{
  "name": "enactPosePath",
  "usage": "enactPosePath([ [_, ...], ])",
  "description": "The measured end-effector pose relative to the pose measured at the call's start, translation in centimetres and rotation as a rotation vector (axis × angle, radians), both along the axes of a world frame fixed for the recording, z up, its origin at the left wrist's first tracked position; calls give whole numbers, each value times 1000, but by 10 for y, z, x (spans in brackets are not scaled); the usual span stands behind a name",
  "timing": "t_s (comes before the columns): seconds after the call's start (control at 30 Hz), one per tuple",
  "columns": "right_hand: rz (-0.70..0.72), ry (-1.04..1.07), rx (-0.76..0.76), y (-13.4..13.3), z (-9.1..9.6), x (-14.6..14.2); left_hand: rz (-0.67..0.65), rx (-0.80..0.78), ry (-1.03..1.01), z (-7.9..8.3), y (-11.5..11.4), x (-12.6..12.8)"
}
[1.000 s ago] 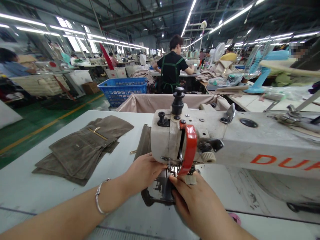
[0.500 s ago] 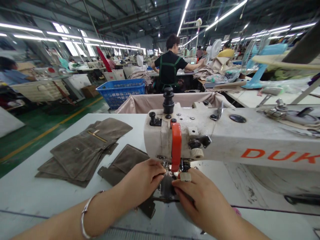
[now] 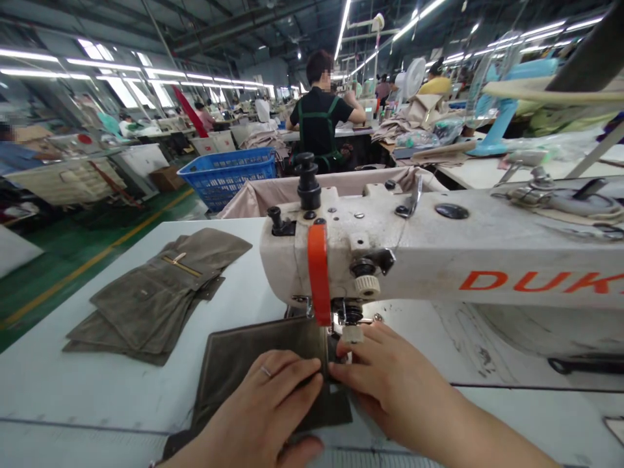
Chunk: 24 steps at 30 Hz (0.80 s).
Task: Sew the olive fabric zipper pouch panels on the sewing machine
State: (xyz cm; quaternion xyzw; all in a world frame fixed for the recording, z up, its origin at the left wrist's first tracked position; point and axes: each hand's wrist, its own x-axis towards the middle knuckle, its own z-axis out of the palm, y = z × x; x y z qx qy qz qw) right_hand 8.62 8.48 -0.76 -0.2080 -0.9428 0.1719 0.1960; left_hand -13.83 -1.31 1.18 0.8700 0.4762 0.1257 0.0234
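A dark olive-brown fabric piece (image 3: 244,354) with stitched edges lies flat on the sewing machine's bed, its right edge close by the needle area. My left hand (image 3: 283,396), with a ring on one finger, rests on top of it, fingers stretched out and thumb apart. At the fabric's right edge, my right hand (image 3: 390,377) has its fingers drawn together on the edge; part of the grip is hidden. The sewing machine head (image 3: 287,260) stands just beyond both hands, with an orange guard (image 3: 319,273) in front. The presser foot and needle are mostly hidden.
Left on the table lies a stack of brown fabric pieces (image 3: 156,296), the top one with a zipper. Behind the machine are a pink cloth-lined bin (image 3: 258,195) and a blue basket (image 3: 229,172). A co-worker (image 3: 319,120) sits facing away. A blue fan (image 3: 497,123) stands right.
The fabric piece has been turned and spread flat left of the needle. My left hand has moved down and back onto it. The view has shifted slightly; my right hand stays beside the needle area.
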Motion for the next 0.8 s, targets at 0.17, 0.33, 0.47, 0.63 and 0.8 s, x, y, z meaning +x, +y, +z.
enactPosePath([
  [0.17, 33, 46, 16, -6, 1, 0, 14, 98, -141, -20, -2, 14],
  [0.33, 59, 88, 21, -10, 1, -3, -17, 108, -169, -21, -3, 12],
  [0.47, 70, 105, 14, -10, -6, -4, -46, 53, -167, -13, 4, 6],
  [0.63, 30, 133, 24, -8, -9, -8, -82, 8, -206, -10, 22, -2],
  [0.8, -29, 125, 28, -5, -9, -10, -137, 22, -212, -14, 41, -9],
])
